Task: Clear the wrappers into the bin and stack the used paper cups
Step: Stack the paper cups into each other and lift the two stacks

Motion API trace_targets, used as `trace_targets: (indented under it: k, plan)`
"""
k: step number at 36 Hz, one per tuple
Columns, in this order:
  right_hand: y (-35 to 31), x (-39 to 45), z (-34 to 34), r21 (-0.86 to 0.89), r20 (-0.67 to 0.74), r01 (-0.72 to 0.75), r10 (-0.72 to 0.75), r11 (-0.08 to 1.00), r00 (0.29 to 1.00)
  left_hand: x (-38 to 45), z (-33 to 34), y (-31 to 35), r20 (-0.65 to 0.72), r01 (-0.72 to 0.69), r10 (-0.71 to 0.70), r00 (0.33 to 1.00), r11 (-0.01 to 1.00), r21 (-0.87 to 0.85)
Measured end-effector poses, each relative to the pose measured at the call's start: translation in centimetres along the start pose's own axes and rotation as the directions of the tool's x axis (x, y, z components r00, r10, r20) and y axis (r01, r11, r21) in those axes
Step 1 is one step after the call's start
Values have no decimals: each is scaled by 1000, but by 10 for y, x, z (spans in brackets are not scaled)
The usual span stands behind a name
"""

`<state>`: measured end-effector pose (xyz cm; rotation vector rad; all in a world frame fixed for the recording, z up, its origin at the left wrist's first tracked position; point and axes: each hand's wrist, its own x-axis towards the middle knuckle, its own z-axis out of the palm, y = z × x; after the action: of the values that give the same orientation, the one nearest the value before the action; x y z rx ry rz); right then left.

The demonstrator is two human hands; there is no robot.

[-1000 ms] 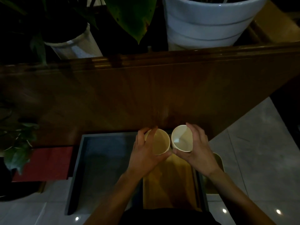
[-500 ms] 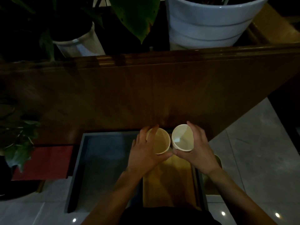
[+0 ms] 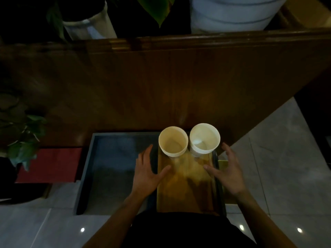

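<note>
Half a second ago each hand was wrapped around a cup; now both cups stand free, side by side and rim to rim at the far end of the yellow board (image 3: pixel 186 183). The left cup (image 3: pixel 173 141) sits just left of the right cup (image 3: pixel 204 139), both upright with their mouths open to the camera. The left hand (image 3: pixel 146 173) has drawn back toward the body and hangs at the board's left edge, fingers spread and holding nothing. The right hand (image 3: pixel 226 171) mirrors it at the board's right edge, equally spread and empty. The board lies in the right part of a grey tray (image 3: pixel 86 174), whose left part shows no wrappers in this dim light. No bin can be made out. Letting go suggests the cups were only set down together; they are not yet nested, so one must still be lifted into the other.
</note>
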<state>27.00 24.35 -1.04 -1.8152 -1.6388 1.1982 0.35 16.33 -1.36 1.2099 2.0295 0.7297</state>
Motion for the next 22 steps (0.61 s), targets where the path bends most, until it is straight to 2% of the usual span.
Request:
trace_targets:
  k: [4, 13, 22]
  plan:
    - [3, 7, 14, -44, -27, 12, -14, 999, 1000, 8, 15, -1, 63, 67, -72, 995, 994, 88]
    - [-11, 28, 29, 29, -23, 33, -32, 999, 999, 29, 42, 6, -42, 84, -85, 995, 996, -27]
    - [-10, 30, 36, -13, -20, 58, -58, 998, 998, 33, 47, 9, -50, 83, -85, 995, 996, -43]
